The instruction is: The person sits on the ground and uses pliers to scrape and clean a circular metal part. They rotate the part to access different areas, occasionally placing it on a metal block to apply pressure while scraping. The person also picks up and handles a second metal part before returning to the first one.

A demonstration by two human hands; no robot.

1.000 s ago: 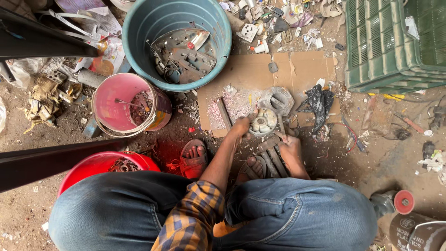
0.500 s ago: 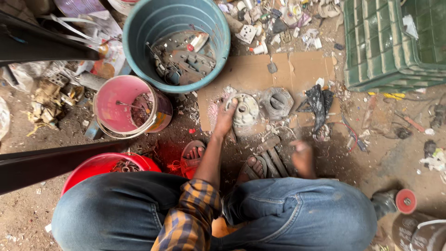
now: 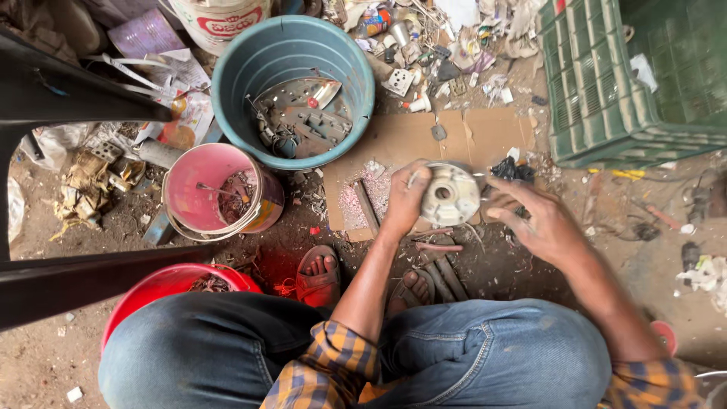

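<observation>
My left hand (image 3: 405,197) grips a round grey metal disc part (image 3: 450,194) and holds it above a sheet of cardboard (image 3: 469,132) on the ground. My right hand (image 3: 534,220) hovers just right of the disc with its fingers spread, the fingertips close to its rim, holding nothing. A dark scrap piece (image 3: 509,170) lies on the cardboard behind the right hand. My sandalled feet (image 3: 322,273) rest below the hands, with my knees in blue jeans at the bottom.
A teal tub (image 3: 250,83) holds flat metal scrap. A pink bucket (image 3: 193,193) and a red tub (image 3: 163,284) stand at left. A green plastic crate (image 3: 628,83) sits at top right. Scrap litter covers the dirt ground. Dark bars (image 3: 68,280) cross the left side.
My left hand has lifted the round disc off the cardboard. My right hand has risen from near my feet to just beside the disc.
</observation>
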